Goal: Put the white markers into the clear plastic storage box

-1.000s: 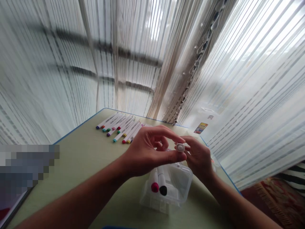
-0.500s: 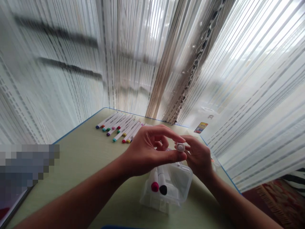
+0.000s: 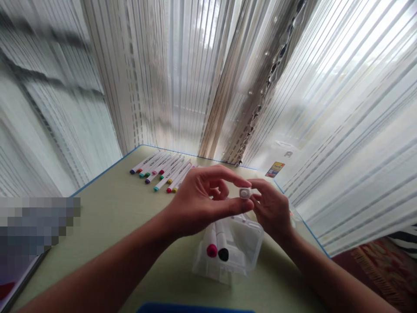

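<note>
Thumb and forefinger of my left hand pinch a white marker, which points end-on at me so that only its squarish white tip shows. Just behind it, my right hand has its fingers closed on the same marker; its grip is partly hidden. Below both hands stands a clear plastic case with its lid up. Inside lie a marker with a crimson end and another with a black end.
Several white markers with coloured ends lie in rows at the table's far left. The pale green table has a blue edge. Striped sheer curtains hang behind it. A clear package with a yellow-blue label stands at the back right.
Both hands have risen very slightly with the marker between them. The view has shifted a little; the case and its markers look the same.
</note>
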`<state>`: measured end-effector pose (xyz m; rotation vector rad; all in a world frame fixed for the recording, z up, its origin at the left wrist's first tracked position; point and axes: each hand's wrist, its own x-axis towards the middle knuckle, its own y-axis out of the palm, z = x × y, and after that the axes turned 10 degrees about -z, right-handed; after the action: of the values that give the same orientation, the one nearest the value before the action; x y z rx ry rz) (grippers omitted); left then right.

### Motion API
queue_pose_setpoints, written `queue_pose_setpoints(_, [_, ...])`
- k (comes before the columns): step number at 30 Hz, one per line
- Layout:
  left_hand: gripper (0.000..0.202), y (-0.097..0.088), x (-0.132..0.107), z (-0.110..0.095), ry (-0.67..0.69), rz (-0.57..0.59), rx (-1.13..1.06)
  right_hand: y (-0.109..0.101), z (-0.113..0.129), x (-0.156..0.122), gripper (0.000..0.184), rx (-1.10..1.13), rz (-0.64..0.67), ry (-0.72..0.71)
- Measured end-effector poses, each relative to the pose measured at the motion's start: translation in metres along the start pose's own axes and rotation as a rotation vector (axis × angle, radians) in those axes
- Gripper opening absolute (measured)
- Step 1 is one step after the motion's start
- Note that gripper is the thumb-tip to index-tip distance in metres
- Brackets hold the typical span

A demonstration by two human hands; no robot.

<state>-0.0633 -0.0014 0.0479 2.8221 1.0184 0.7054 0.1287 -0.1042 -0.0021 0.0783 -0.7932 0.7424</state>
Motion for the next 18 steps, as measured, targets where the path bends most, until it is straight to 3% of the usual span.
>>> queue_pose_setpoints(4, [0.026, 0.001, 0.001, 0.000, -0.005, -0.083, -0.002, 0.002, 0.001, 0.002, 0.017, -0.021, -0.027, -0.003])
queue_pose_setpoints(10, [0.018, -0.005, 0.013, 0.006, 0.008, -0.422, 0.011, 0.001, 0.002, 0.003, 0.020, -0.034, -0.071, 0.008])
queue_pose_setpoints(14, [0.017, -0.014, 0.021, 0.015, -0.127, -0.522, -0.037, 0.002, 0.008, 0.000, 0.021, 0.022, -0.122, 0.004])
queue_pose_setpoints(18, [0.020, -0.022, 0.027, 0.024, -0.248, -0.552, -0.110, 0.003, 0.017, -0.004, 0.024, 0.067, -0.140, -0.045])
